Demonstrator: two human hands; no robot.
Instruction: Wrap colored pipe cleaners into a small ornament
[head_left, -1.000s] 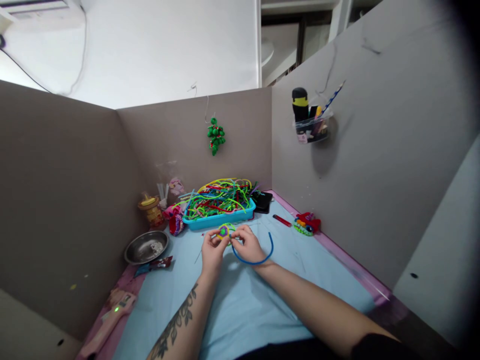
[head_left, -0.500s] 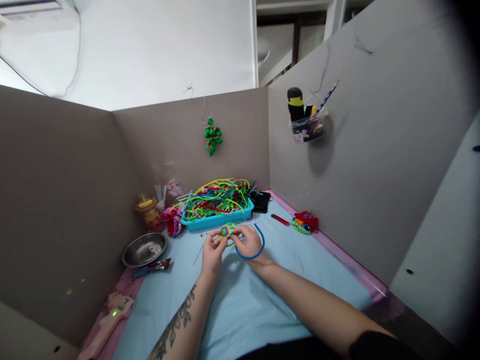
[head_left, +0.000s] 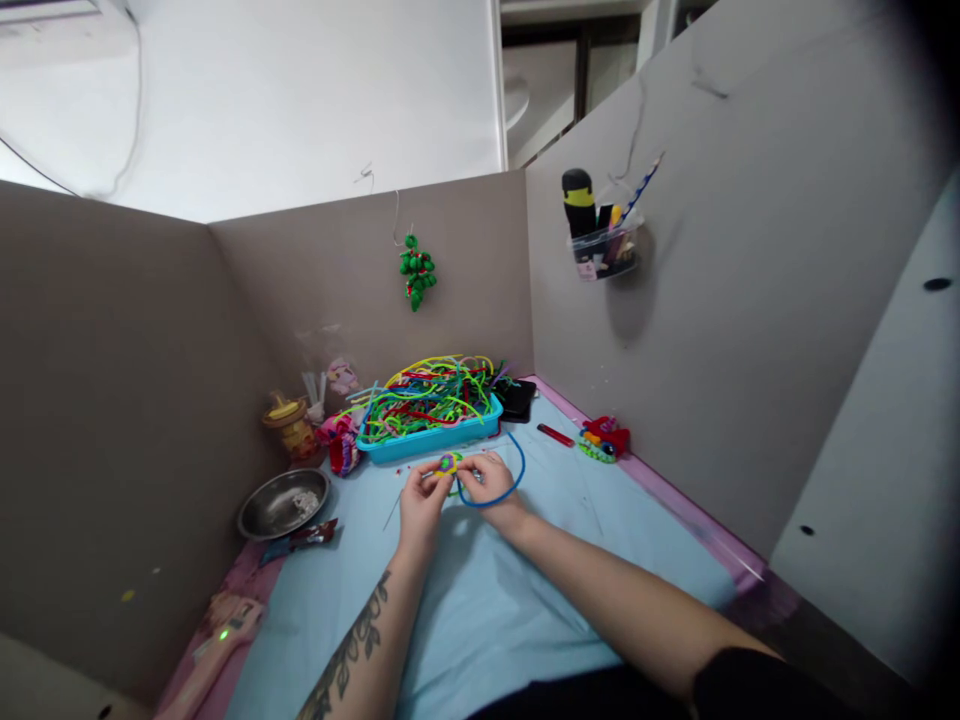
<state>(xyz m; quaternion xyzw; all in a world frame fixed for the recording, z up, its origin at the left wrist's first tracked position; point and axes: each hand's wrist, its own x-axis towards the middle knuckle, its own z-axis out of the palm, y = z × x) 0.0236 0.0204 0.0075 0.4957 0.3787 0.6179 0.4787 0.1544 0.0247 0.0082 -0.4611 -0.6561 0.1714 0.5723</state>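
Centre frame, on the blue mat [head_left: 487, 610]: left hand [head_left: 418, 503] and right hand [head_left: 491, 482] are both pinching a small multicoloured coil [head_left: 448, 463], with a blue pipe cleaner [head_left: 519, 468] looping round the right hand. Just behind, a blue tray [head_left: 427, 441] is holding loose stems; a green ornament [head_left: 415, 272] is hanging upper centre.

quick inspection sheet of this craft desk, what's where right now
surface: light blue mat on a pink-edged table
job's things: small yellow-and-purple coiled piece; blue pipe cleaner looped beside it; blue plastic tray heaped with coloured pipe cleaners behind
clutter: round metal bowl, red-and-green toy, pink device with a green light
hands: left hand pinches the coiled piece; right hand grips the blue pipe cleaner next to it
cables: white cable on the far wall
surroundings: grey-brown partition boards, hanging green bead ornament, clear wall cup of pens
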